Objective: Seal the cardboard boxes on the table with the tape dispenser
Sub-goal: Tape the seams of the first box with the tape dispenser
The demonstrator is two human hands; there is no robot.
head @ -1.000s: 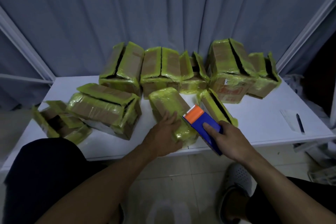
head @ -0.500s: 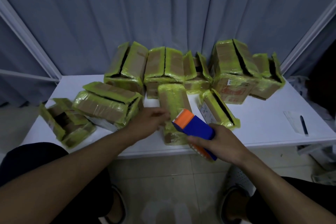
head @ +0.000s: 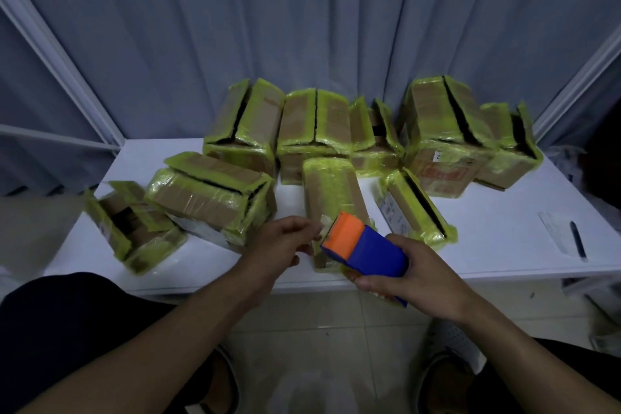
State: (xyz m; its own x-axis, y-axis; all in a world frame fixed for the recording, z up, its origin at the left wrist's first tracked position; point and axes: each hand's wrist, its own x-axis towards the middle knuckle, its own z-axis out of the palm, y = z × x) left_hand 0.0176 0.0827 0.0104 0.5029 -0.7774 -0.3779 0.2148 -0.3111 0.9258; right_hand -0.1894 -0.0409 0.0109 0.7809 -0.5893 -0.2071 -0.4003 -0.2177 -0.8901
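Tape dispenser (head: 366, 250) (blue body, orange head) is gripped in my right hand (head: 413, 282) over the near edge of the counter (head: 504, 245). My left hand (head: 280, 242) seems to pinch its loose tape end (head: 323, 222), ready to pull across the narrow box (head: 331, 188) just behind.

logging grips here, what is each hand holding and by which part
Right hand grips the blue-and-orange plastic tape dispenser round its blue body. Left hand seems to pinch the loose tape end at the orange head.
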